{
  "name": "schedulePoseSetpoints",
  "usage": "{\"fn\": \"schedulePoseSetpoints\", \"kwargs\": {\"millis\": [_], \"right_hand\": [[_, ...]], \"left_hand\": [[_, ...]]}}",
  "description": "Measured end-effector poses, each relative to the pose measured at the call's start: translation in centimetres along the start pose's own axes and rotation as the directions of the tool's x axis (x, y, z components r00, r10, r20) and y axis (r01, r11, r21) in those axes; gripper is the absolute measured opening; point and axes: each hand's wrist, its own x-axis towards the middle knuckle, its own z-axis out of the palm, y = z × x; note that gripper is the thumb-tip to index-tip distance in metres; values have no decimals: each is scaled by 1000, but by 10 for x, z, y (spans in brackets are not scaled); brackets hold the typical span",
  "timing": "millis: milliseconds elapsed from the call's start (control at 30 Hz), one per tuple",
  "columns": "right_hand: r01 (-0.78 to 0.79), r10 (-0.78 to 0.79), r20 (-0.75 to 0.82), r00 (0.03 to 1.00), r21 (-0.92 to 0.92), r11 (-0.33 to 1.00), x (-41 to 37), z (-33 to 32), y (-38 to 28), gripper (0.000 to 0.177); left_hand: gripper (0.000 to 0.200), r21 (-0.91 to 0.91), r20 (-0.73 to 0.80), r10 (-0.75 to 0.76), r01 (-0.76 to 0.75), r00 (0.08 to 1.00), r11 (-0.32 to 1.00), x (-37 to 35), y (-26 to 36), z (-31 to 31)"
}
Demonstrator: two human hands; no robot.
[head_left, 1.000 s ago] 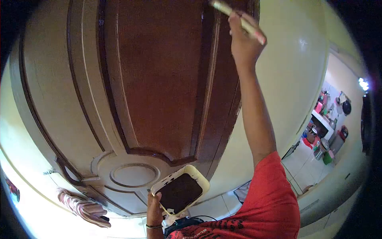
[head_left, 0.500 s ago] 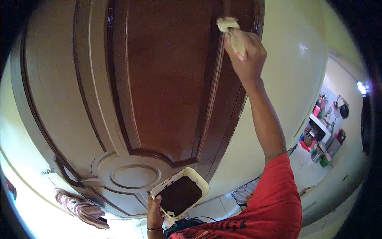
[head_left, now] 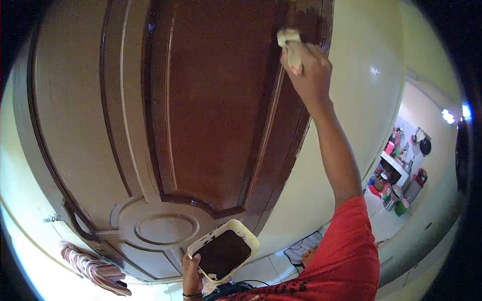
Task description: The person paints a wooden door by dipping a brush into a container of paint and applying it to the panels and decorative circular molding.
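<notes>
My right hand (head_left: 312, 70) is wrapped round the pale handle of a paintbrush (head_left: 289, 37), raised to the upper right part of a panelled wooden door (head_left: 216, 100). Motion blurs the brush somewhat, and its bristle end is against or very close to the door's right-hand frame strip. My left hand (head_left: 192, 271) grips the rim of a cream plastic tub (head_left: 253, 238) low in front of the door, thumb over the edge. Dark brown paint (head_left: 226, 253) covers the tub's bottom, with smears on its inner wall. The door's right panel is glossy dark brown; the left part is lighter and duller.
A pale yellow wall (head_left: 366, 80) borders the door on the right. Beyond it, a doorway shows kitchenware (head_left: 389, 193) on a tiled floor. A striped cloth (head_left: 93, 266) hangs at lower left, near a metal latch (head_left: 51, 218). A bag-like item (head_left: 306, 251) lies by the wall.
The paintbrush in my right hand has moved slightly down along the door's right edge. The tub in my left hand has dropped a little, and the camera view has shifted slightly.
</notes>
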Motion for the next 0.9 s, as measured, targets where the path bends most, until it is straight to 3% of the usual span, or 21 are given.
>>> {"fn": "schedulePoseSetpoints", "kwargs": {"millis": [33, 100, 167, 233, 300, 433, 500, 633, 700, 800, 900], "right_hand": [[-52, 51, 19, 999, 39, 998, 1, -3, -2, 17], [6, -5, -70, 998, 8, 1000, 13, -1, 6, 16], [-298, 344, -161, 925, 252, 921, 33, 3, 16, 22], [-359, 432, -150, 889, 357, 862, 61, 15, 24, 26], [-532, 647, -38, 762, 532, 658, 82, 27, 26, 22], [-496, 625, 2, 781, 610, 618, 58, 61, 42, 23], [-374, 487, -122, 865, 491, 787, 33, 47, 26, 16], [-286, 412, -194, 890, 467, 837, -5, 21, 23, 13], [-382, 520, -109, 847, 556, 738, -2, 12, 23, 12], [-248, 420, -294, 859, 478, 842, 32, 27, 53, 21], [-213, 390, -334, 858, 461, 862, 74, 40, 55, 21]], "left_hand": [[49, 9, 23, 10, -10, 1000, 1000, 2, 2, 2], [50, 49, -38, -27, 28, 999, 998, -6, 9, 12], [51, -57, -21, 19, -20, 1000, 998, -8, 12, 24], [51, -53, -13, 8, -8, 1000, 999, -5, 12, 25], [51, -45, -10, -23, 22, 1000, 999, -5, 10, 20], [51, -18, -18, -67, 67, 998, 998, -8, 7, 15], [52, 0, -10, -7, 7, 1000, 1000, -10, 3, 14], [54, 24, -9, 100, -100, 995, 995, -16, 5, 24], [56, 38, -44, 87, -85, 995, 996, -23, 14, 40], [57, 68, -61, 108, -104, 992, 992, -22, 12, 46], [57, 51, -8, 92, -91, 996, 995, -19, 12, 40]]}}
